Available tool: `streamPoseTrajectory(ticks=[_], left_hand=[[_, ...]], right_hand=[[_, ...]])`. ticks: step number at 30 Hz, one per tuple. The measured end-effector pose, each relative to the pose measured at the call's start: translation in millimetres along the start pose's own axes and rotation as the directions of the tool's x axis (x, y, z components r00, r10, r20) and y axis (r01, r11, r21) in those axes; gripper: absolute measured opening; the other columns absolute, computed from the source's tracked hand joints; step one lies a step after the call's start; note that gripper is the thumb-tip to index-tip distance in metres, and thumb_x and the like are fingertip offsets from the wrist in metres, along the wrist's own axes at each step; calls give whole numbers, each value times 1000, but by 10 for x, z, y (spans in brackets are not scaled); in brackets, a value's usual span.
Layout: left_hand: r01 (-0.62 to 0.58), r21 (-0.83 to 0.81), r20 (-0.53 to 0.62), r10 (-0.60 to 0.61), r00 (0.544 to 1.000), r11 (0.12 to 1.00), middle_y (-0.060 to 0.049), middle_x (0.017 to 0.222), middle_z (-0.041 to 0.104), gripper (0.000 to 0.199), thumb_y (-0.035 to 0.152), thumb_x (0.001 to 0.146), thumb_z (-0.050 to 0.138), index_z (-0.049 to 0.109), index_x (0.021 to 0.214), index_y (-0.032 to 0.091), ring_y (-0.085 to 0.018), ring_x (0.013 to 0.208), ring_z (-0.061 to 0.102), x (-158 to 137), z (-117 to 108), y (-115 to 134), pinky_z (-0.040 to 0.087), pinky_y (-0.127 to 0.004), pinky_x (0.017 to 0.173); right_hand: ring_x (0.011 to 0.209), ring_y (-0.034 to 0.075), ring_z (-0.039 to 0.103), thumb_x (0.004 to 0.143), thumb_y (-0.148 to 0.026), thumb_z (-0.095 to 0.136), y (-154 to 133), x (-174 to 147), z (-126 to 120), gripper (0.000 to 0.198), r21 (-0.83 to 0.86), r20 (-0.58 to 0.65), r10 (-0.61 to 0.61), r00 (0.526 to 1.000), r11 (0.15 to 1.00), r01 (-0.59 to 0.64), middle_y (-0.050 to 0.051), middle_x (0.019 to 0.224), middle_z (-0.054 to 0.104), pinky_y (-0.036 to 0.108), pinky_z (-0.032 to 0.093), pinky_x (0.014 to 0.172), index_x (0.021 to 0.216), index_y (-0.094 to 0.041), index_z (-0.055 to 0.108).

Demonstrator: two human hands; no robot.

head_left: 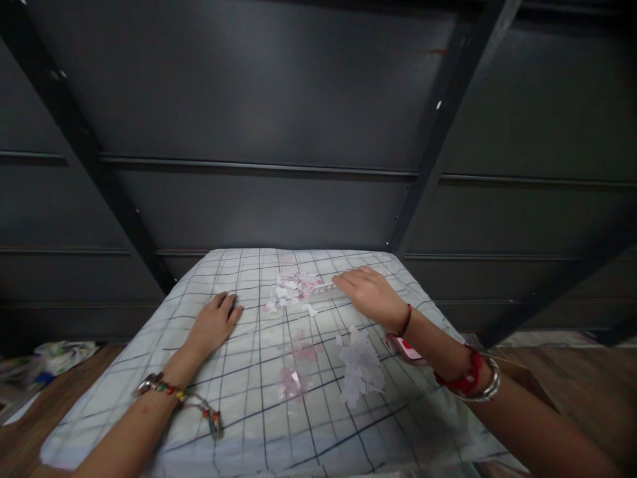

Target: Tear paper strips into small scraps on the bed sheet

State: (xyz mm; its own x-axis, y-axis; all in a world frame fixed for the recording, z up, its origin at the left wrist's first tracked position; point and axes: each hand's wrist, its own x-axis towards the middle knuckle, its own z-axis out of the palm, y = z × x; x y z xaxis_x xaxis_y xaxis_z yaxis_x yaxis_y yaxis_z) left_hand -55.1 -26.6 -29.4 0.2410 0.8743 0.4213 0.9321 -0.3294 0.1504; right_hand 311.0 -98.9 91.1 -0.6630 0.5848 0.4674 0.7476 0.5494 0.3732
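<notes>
My left hand rests palm down on the white checked tablecloth, fingers spread and holding nothing. Across the table, my right hand has its fingers closed on the end of a translucent plastic strip. What exactly the strip is I cannot tell. Touching or just behind the strip lies a heap of torn white and pink paper scraps. A second pile of pale paper scraps sits nearer to me, below my right hand. Left of that pile are clear plastic pieces with pink marks.
A phone-like item with a pink and red face lies partly under my right forearm. Dark metal panels rise behind the table. A cardboard box stands on the floor at right, and crumpled cloth or wrapping at left.
</notes>
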Motion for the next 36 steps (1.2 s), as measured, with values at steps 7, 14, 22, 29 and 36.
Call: streamPoseTrajectory(ticks=[7, 14, 22, 29, 36], left_hand=[[-15, -22, 2, 15, 1000, 1000, -20, 123, 63, 44, 42, 93, 35, 60, 115, 14, -32, 122, 56, -9, 13, -7, 46, -51, 104], [-11, -23, -7, 11, 1000, 1000, -19, 122, 64, 42, 42, 92, 36, 61, 114, 15, -31, 120, 57, -8, 11, -13, 47, -51, 103], [1, 6, 24, -1, 1000, 1000, -20, 127, 61, 51, 46, 93, 32, 60, 119, 12, -32, 123, 54, -11, 15, -12, 44, -49, 106], [5, 18, 40, -6, 999, 1000, -20, 128, 61, 53, 47, 93, 30, 59, 119, 11, -31, 122, 55, -5, -21, 2, 45, -47, 106], [1, 18, 50, -2, 999, 1000, -22, 128, 61, 53, 45, 93, 31, 60, 119, 9, -32, 123, 55, 4, -3, -13, 45, -49, 106]], right_hand=[[69, 16, 57, 87, 1, 43, 45, -149, -154, 30, 7, 24, -30, 999, 1000, 30, 4, 78, 70, 31, 35, 69, 90, -17, 67], [74, 17, 60, 88, 0, 44, 34, -16, 15, 30, 54, -15, 9, 1000, 999, -8, 6, 83, 71, 31, 37, 72, 97, -16, 68], [82, 17, 65, 85, 2, 42, 213, -271, 6, 36, 148, -69, -25, 997, 988, 35, 4, 88, 74, 30, 43, 78, 100, -18, 69], [83, 17, 65, 87, 2, 41, 183, -109, 161, 38, 239, -150, -49, 987, 967, 85, 6, 86, 73, 31, 46, 78, 102, -17, 70], [86, 16, 64, 89, 0, 43, 451, -372, -4, 32, 351, -78, -88, 993, 930, 110, 5, 85, 72, 31, 47, 85, 94, -18, 70]])
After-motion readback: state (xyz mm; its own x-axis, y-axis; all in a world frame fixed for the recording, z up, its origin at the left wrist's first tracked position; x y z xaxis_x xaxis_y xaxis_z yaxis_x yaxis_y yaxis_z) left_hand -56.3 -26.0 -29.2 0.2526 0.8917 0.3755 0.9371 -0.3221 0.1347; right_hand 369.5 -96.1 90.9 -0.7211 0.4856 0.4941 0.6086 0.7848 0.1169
